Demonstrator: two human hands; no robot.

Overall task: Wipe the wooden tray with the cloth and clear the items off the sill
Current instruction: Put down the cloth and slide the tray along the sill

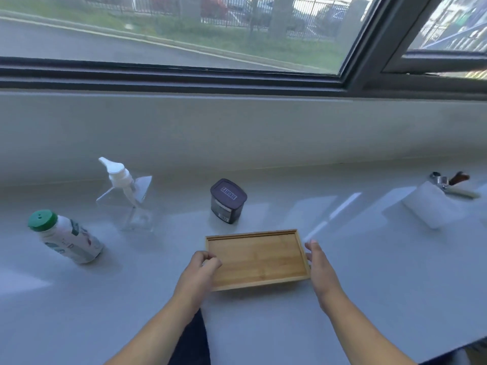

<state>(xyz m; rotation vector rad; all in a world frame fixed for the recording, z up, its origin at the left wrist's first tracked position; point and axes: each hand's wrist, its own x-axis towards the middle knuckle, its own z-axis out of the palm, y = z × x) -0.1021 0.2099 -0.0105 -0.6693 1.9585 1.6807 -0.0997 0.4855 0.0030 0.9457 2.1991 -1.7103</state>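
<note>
Near the sill's (382, 272) front edge, our left hand (204, 264) pinches the wooden tray (258, 259), right hand (320, 264) flat against it; we should lift level.

Beyond the window frame (184, 75) lie road (79, 46), grass (237, 40) and fence (311, 9).

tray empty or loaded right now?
Empty. Bare wood shows across the whole floor of the tray; nothing lies in it. The left hand overlaps only its left rim.
</note>
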